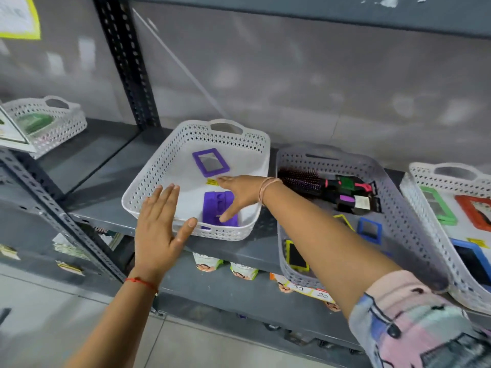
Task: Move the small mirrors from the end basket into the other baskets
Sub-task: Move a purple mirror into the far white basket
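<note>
A: Head view. How much room along the shelf [239,251]?

B: The white basket [148,181] juts past the shelf's front edge, with bare shelf to its left up to the perforated upright [125,57]. On its right the grey basket [414,208] sits just beside it, and a third basket [422,171] presses against that one.

A: The hands?

B: The left hand [156,229] hovers flat at the white basket's near rim, fingers spread, its grip wide and empty. The right hand [236,196] reaches in, fingers resting on a purple mirror [212,205] lying back-side up, loose rather than closed round it.

A: Other mirrors?

B: A second purple-framed mirror [210,162] lies face up near the far wall. Yellow [296,254] and blue [369,229] ones lie in the grey basket beside the hairbrushes [329,185].

A: Anything unclear?

B: The forearm hides the grey basket's middle, and the third basket is cut off at the frame edge.
</note>
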A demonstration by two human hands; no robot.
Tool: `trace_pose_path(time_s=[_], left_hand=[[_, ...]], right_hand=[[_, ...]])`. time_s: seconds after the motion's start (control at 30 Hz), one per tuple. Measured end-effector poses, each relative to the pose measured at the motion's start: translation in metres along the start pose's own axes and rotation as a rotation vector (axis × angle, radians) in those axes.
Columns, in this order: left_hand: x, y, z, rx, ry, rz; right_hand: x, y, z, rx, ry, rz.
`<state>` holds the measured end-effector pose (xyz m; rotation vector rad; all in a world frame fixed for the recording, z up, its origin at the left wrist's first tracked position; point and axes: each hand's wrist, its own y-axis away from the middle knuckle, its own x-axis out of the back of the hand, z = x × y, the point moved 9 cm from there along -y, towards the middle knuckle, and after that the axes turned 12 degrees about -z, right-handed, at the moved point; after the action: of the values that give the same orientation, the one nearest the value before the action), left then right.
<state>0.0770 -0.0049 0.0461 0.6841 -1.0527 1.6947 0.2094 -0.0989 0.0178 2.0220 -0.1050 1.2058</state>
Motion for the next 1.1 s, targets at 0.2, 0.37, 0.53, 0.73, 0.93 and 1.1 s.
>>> trace_pose_path(time_s=[0.2,0.37,0.53,0.73,0.93,1.1], left_hand=[[-0.002,-0.001,-0.008,-0.012,-0.024,0.003],[-0.001,-0.002,-0.007,-0.012,-0.021,0.021],[-0.001,-0.002,-0.006,-0.007,-0.034,0.014],[-0.001,-0.002,-0.006,0.006,-0.026,0.023],[-0.003,-0.003,-0.008,0.012,-0.029,-0.007],[-0.003,-0.002,-0.009,0.004,-0.031,-0.006]], right_hand=[[-0.010,-0.029,-0.023,0.021,0.189,-0.024],[-0.009,-0.037,-0.029,0.040,0.261,0.058],[0.022,-0.015,-0.021,0.146,-0.161,0.257],[0.017,-0.003,0.008,0.050,-0.106,0.146],[-0.004,-0.013,0.018,-0.072,0.054,-0.036],[-0.004,-0.015,0.019,-0.083,0.023,-0.091]])
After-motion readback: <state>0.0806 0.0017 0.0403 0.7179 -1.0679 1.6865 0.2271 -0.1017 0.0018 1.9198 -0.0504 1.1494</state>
